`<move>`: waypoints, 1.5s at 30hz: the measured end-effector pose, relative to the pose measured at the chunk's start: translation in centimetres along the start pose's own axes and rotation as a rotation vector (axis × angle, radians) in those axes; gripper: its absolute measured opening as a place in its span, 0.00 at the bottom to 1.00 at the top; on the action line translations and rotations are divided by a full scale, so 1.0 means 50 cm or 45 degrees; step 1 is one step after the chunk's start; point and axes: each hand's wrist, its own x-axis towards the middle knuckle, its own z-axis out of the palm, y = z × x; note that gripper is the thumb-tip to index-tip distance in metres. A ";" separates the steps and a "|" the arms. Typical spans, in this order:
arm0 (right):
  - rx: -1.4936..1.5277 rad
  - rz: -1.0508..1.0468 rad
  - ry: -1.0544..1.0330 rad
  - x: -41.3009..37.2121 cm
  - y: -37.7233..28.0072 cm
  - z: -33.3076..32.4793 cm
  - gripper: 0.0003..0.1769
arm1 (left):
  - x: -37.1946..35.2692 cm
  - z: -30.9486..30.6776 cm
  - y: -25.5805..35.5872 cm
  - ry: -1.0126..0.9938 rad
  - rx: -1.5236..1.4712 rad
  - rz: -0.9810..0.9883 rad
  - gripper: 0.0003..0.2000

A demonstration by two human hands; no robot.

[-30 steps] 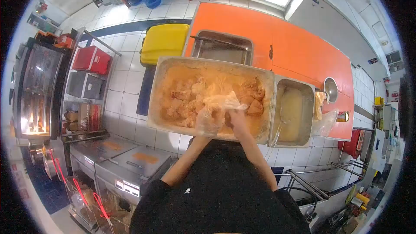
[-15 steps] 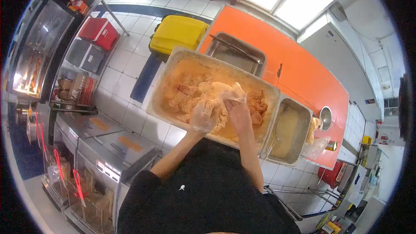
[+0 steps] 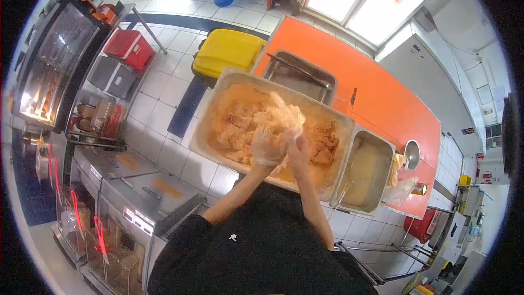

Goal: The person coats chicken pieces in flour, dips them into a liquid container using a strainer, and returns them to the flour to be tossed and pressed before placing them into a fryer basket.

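Observation:
A flour-coated piece of chicken [image 3: 279, 112] is lifted above a large metal pan [image 3: 210, 139] of orange-tinted flour. My right hand [image 3: 298, 150], in a clear plastic glove, grips its lower right side. My left hand [image 3: 267, 149], gloved too, is closed against its lower left side; the chicken hides some of its fingertips. More coated chicken pieces [image 3: 232, 129] lie in the flour to the left, and others [image 3: 323, 145] sit to the right of my hands.
Right of the flour pan stands a metal pan of cloudy liquid [image 3: 364, 169]. Behind it, an empty-looking metal tray [image 3: 300, 79] rests on the orange table [image 3: 376, 109]. A yellow-lidded bin [image 3: 229, 52] stands beyond; fryers with red-handled baskets [image 3: 100, 235] are at left.
The chicken piece has come up and away from me, its tip now pointing upward. My right hand has shifted left and down, closer to my left hand. The view has tilted slightly.

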 end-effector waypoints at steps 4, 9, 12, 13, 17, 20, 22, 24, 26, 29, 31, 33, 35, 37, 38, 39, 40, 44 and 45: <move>0.258 -0.127 0.254 0.016 -0.030 0.001 0.13 | -0.020 -0.015 -0.011 0.189 -0.148 0.225 0.11; -0.046 -0.299 0.136 0.038 0.035 -0.040 0.15 | -0.034 0.001 0.005 0.124 -0.118 0.083 0.09; -0.418 -0.214 0.255 0.023 0.044 -0.037 0.12 | -0.027 0.003 0.012 0.151 -0.100 0.056 0.09; -0.439 -0.205 0.234 0.010 0.018 -0.035 0.12 | -0.026 0.005 0.019 0.163 -0.102 0.028 0.09; 1.232 0.161 0.096 -0.011 -0.051 -0.027 0.17 | -0.022 0.002 0.031 0.068 -0.115 0.333 0.08; 1.071 0.103 -0.017 -0.007 -0.029 -0.058 0.19 | -0.035 0.013 0.044 0.068 -0.275 0.373 0.07; 0.926 0.105 -0.062 -0.005 0.013 -0.075 0.20 | -0.039 0.014 0.046 0.097 -0.315 0.366 0.07; 0.245 0.102 0.093 -0.011 0.044 -0.084 0.17 | -0.035 0.015 0.044 0.119 -0.449 0.390 0.07; 0.254 0.139 -0.009 -0.001 0.044 -0.118 0.16 | -0.041 0.016 0.050 0.091 -0.459 0.405 0.07; 0.277 0.371 0.008 -0.012 -0.008 -0.113 0.14 | -0.048 0.011 0.054 -0.042 -0.350 0.387 0.06; 0.908 0.479 -0.029 -0.023 -0.029 -0.089 0.18 | -0.043 0.003 0.069 -0.112 -0.230 0.345 0.06; 0.987 0.447 0.010 -0.056 -0.039 -0.074 0.18 | -0.040 -0.013 0.088 -0.284 -0.094 0.241 0.07; 1.080 0.405 0.056 -0.064 -0.038 -0.072 0.18 | -0.053 -0.002 0.077 -0.266 -0.215 0.263 0.07; 1.025 0.330 0.002 -0.065 -0.029 -0.079 0.18 | -0.048 -0.002 0.085 -0.271 -0.350 0.286 0.07; 1.045 0.382 0.015 -0.065 -0.024 -0.083 0.20 | -0.051 -0.001 0.093 -0.221 -0.394 0.225 0.06; 1.039 0.390 0.028 -0.071 -0.034 -0.081 0.20 | -0.051 -0.006 0.104 -0.172 -0.436 0.158 0.06; 0.982 0.337 0.058 -0.077 -0.051 -0.076 0.22 | -0.049 -0.015 0.104 -0.252 -0.497 0.118 0.06; 0.631 0.200 0.065 -0.089 -0.082 -0.078 0.26 | -0.048 -0.033 0.114 -0.133 -0.540 0.232 0.06; 0.629 0.196 0.060 -0.082 -0.086 -0.074 0.26 | -0.062 -0.035 0.113 -0.171 -0.435 0.210 0.06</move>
